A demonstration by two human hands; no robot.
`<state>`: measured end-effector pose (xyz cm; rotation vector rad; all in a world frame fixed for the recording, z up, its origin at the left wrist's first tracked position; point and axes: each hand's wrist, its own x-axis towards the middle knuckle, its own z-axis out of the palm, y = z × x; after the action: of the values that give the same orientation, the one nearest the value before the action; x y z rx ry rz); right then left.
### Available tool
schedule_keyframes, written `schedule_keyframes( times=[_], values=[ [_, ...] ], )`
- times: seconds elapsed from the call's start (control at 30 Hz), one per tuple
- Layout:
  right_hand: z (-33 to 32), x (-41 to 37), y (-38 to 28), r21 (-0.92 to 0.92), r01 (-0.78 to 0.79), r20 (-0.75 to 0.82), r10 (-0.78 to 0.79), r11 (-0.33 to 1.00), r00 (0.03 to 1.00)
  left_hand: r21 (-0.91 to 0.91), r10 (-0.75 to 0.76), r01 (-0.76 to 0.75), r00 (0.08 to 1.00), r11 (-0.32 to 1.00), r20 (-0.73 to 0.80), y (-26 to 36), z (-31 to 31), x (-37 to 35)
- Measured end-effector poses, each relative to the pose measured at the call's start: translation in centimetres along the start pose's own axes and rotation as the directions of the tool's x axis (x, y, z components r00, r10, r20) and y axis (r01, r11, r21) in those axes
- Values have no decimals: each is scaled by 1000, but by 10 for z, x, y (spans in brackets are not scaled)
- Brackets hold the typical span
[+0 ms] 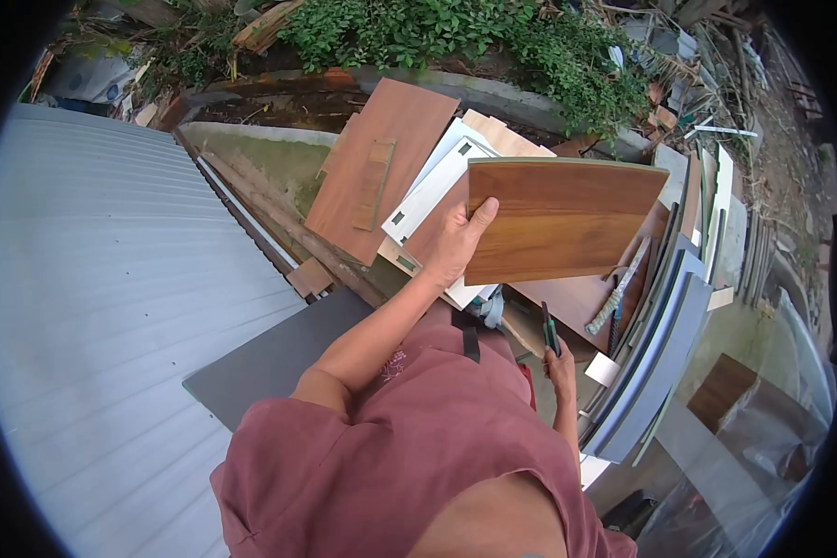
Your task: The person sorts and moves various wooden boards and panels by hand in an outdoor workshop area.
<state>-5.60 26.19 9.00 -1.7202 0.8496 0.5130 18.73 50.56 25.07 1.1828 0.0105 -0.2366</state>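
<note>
My left hand is closed on the left edge of a brown wood-grain board, its thumb lying over the front face. The board is raised and tilted above a pile of other panels. Lower down on the right, my right hand is wrapped round a slim green-and-black tool that looks like a utility knife, pointing upward. Beneath the raised board lies a reddish-brown panel with a long mottled strip on it. White panels with small dark slots show behind my left hand.
A large reddish-brown panel with a small wooden strip lies on the pile. Corrugated metal sheeting fills the left side, next to a dark grey panel. Long grey-blue boards stand at right. Green plants grow behind.
</note>
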Motion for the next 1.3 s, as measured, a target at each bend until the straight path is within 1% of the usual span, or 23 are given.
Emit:
schedule_keyframes(
  times=[0.03, 0.07, 0.1, 0.13, 0.17, 0.2, 0.27, 0.37, 0.43, 0.53, 0.6, 0.67, 0.73, 0.83, 0.93, 0.97, 1.03, 1.07, 1.13, 1.17, 1.23, 1.27, 1.3],
  values=[
    [8, -2, -5, 54, -29, 34, 27, 998, 999, -134, 8, -21, 995, 991, -101, 7, -9, 3],
    [12, -8, -10, 145, -63, 36, 58, 987, 998, -178, 27, -56, 987, 982, -161, 13, -24, 8],
    [14, -8, -11, 179, -75, 30, 70, 981, 997, -187, 91, -146, 958, 971, -273, 20, -38, 15],
    [16, -9, -9, 214, -87, 21, 84, 973, 996, -164, 74, -138, 934, 977, -350, 22, -62, 23],
    [17, -9, -10, 202, -85, 20, 82, 976, 996, -138, 120, -191, 905, 972, -408, 20, -91, 33],
    [17, -10, -10, 210, -88, 4, 90, 974, 996, -183, 92, -201, 875, 962, -476, 24, -116, 40],
    [14, -11, -13, 203, -87, -20, 93, 975, 995, -213, 97, -261, 816, 941, -570, 23, -168, 55],
    [13, -14, -18, 154, -105, -5, 107, 982, 994, -303, 32, -328, 724, 895, -689, -16, -275, 81],
    [13, -19, -22, 109, -137, -1, 138, 985, 990, -236, 69, -347, 678, 908, -732, -34, -329, 89],
    [18, -23, -28, 55, -194, -17, 195, 980, 981, -188, -3, -237, 614, 953, -789, -52, -372, 97],
    [25, -28, -29, 23, -226, -4, 227, 974, 974, -182, -28, -198, 599, 963, -800, -86, -404, 104],
    [32, -28, -24, -18, -261, 2, 261, 965, 965, -171, -50, -155, 585, 973, -810, -109, -416, 111],
    [42, -32, -31, -60, -289, 47, 292, 955, 955, -256, -94, -149, 668, 955, -738, -128, -416, 119],
    [59, -38, -48, -92, -314, 20, 317, 945, 948, -346, -175, -112, 697, 931, -695, -173, -429, 137],
    [73, -39, -64, -87, -308, 19, 311, 947, 950, -378, -232, -53, 709, 924, -666, -187, -427, 139],
    [74, -39, -63, -97, -287, 51, 292, 953, 955, -386, -238, -52, 709, 921, -664, -187, -427, 139],
    [78, -39, -70, -118, -269, 77, 279, 956, 957, -380, -343, 71, 606, 922, -718, -182, -425, 139],
    [79, -38, -73, -120, -270, 72, 280, 955, 957, -385, -347, 73, 606, 920, -715, -182, -429, 140],
    [80, -38, -76, -90, -291, 56, 297, 952, 953, -336, -453, 305, 572, 891, -684, -184, -444, 140],
    [80, -37, -76, -91, -296, 55, 302, 951, 952, -338, -457, 309, 569, 889, -683, -186, -450, 141],
    [80, -33, -74, -91, -281, 59, 287, 955, 956, -315, -597, 554, 454, 771, -662, -190, -462, 139],
    [79, -32, -73, -93, -287, 65, 293, 953, 954, -315, -597, 557, 446, 768, -666, -193, -465, 137],
    [80, -30, -74, -101, -287, 57, 294, 953, 954, -303, -617, 604, 418, 737, -666, -195, -464, 136]
  ],
)
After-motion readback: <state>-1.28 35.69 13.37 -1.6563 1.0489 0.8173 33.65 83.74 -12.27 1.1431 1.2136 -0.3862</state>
